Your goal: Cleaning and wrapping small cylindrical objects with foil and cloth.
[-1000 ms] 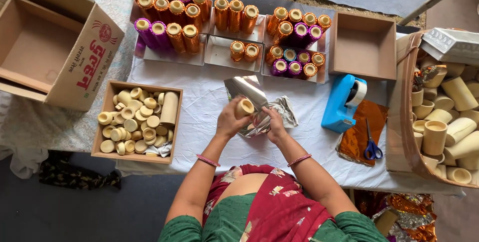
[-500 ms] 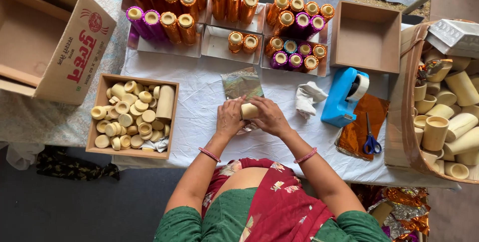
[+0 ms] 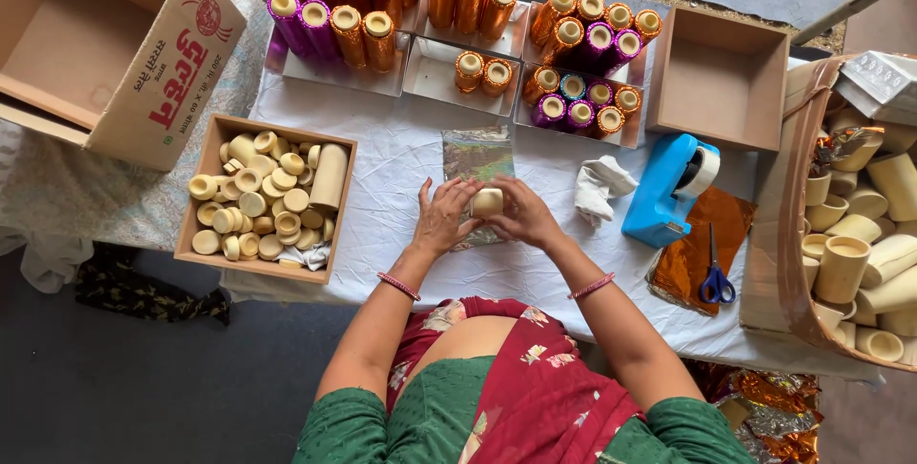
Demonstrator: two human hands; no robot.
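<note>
My left hand and my right hand both grip a small cream cardboard tube lying on its side. The tube rests on the near end of a shiny silver foil sheet spread flat on the white tablecloth. Fingers of both hands press on the tube's ends and sides.
A wooden box of cream caps and tubes sits left. Trays of foil-wrapped tubes line the back. An empty box, blue tape dispenser, white cloth, scissors on orange foil and a tub of tubes stand right. A cardboard carton sits far left.
One second ago I held the tube and foil raised above the table. The foil now lies flat, and both hands have set the tube down on its near end.
</note>
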